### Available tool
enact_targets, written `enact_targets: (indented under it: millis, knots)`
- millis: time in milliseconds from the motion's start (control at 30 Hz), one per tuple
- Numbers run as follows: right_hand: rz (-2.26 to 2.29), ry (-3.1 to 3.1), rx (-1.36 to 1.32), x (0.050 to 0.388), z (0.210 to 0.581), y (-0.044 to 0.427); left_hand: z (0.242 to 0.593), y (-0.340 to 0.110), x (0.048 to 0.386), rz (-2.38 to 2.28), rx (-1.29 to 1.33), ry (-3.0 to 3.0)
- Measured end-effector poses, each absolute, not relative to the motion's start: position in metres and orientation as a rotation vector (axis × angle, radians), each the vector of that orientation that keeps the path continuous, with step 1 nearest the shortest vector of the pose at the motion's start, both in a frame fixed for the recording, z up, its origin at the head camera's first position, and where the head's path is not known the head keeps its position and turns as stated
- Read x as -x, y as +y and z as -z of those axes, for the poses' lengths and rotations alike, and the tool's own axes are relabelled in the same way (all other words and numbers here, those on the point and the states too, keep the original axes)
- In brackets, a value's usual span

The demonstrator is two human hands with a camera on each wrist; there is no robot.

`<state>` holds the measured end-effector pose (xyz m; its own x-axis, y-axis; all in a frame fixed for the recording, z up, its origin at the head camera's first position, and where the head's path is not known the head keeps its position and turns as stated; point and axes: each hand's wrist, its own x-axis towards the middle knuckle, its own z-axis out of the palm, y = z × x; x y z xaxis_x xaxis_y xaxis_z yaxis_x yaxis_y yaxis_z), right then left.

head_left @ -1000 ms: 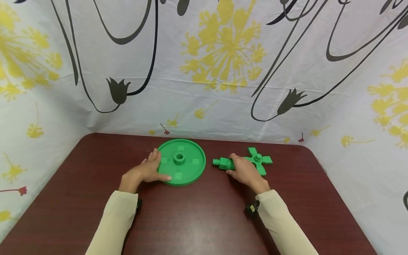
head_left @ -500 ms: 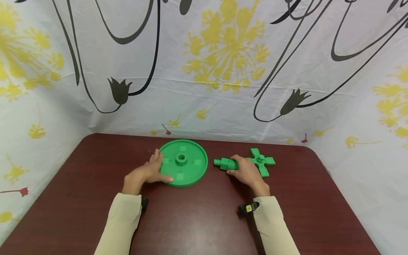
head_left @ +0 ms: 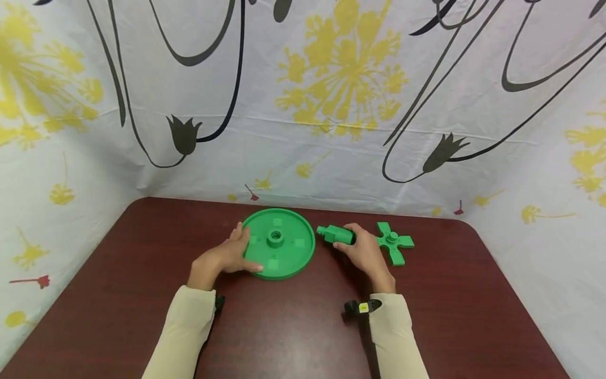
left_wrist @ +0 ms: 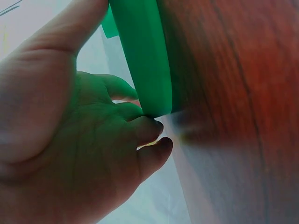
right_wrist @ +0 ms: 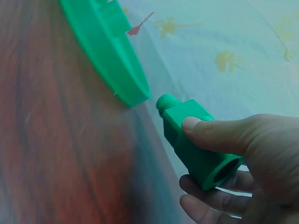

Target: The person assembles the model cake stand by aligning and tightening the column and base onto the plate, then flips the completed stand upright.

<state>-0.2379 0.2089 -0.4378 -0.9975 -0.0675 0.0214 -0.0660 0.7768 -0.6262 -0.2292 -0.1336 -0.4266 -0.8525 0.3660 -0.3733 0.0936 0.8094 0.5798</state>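
Note:
A round green plate (head_left: 293, 258) with a raised rim and a central socket lies on the table. My left hand (head_left: 226, 257) holds it at the left edge, the thumb reaching over the near rim; in the left wrist view the fingers bend against its side. My right hand (head_left: 364, 252) grips a green hollow post (right_wrist: 187, 135), pinching it between thumb and fingers. The post has a narrow stub pointing left toward the plate, apart from it, and an open round hole at the other end. Right of this hand lies a green four-armed cross (head_left: 394, 243) with a central knob.
A dark reddish-brown table (head_left: 293, 331) with rounded far corners carries everything. Patterned white sheeting (head_left: 265, 152) rises behind and beside it. Each sleeve has a dark wrist camera (head_left: 357, 307) at the cuff.
The right hand has raised the post and drawn it away from the cross, turning its body out of line with it. The left hand stays on the plate. The head view has shifted slightly.

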Motion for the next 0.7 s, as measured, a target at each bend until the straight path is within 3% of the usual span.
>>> enact_targets:
  millis: [700]
  knots:
    - [1.618,2.738,0.086,0.248,0.415,0.168,0.424,-0.131,0.227,-0.764,-0.34,2.508]
